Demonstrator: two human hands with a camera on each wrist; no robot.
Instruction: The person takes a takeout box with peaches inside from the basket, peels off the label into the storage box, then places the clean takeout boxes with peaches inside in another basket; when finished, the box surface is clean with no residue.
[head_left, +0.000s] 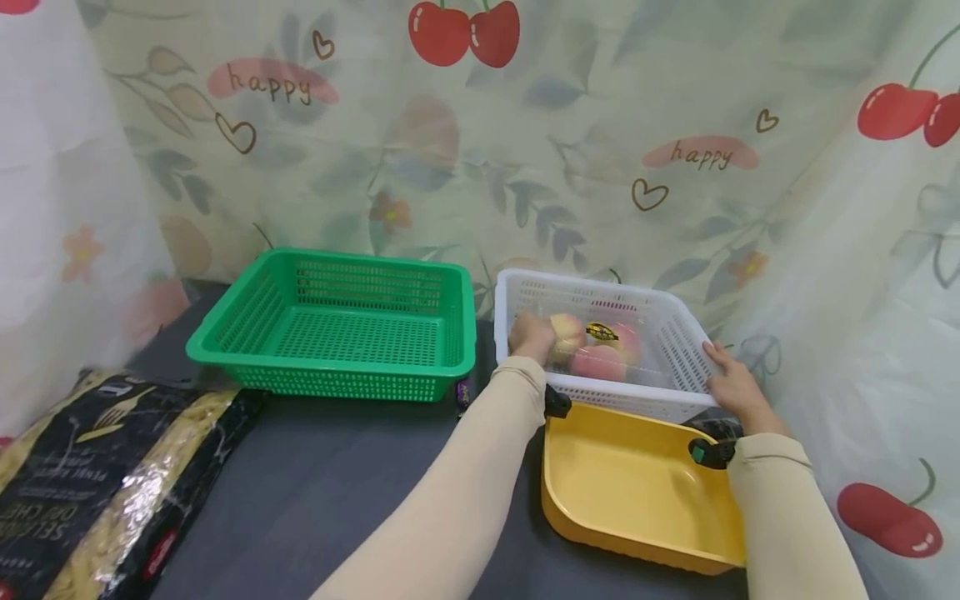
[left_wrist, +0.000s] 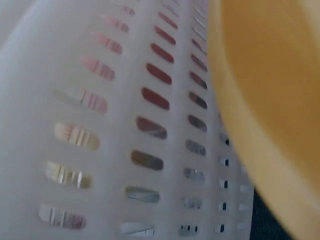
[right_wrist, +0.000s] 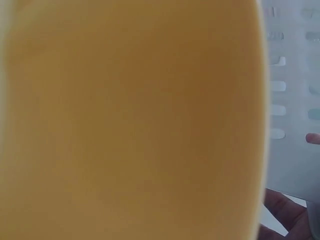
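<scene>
Inside the white basket (head_left: 682, 321) lies a clear-wrapped pack of peaches (head_left: 600, 362) with a black and yellow label. My left hand (head_left: 531, 336) reaches over the basket's front and grips the pack's left end, its fingertips hidden. At the basket's right end, my right hand (head_left: 738, 385) holds the rim and side wall. The left wrist view shows the slotted wall of the white basket (left_wrist: 110, 150) close up, with pinkish shapes behind the slots. Fingers (right_wrist: 290, 212) of my right hand touch the basket's wall (right_wrist: 295, 167) in the right wrist view.
A yellow bin (head_left: 637, 492) stands in front of the white basket, under my forearms. The green basket (head_left: 337, 379) is to the left, with a small purple wrapper (head_left: 462, 393) by its front right corner. A large pasta bag (head_left: 112, 483) lies at the front left.
</scene>
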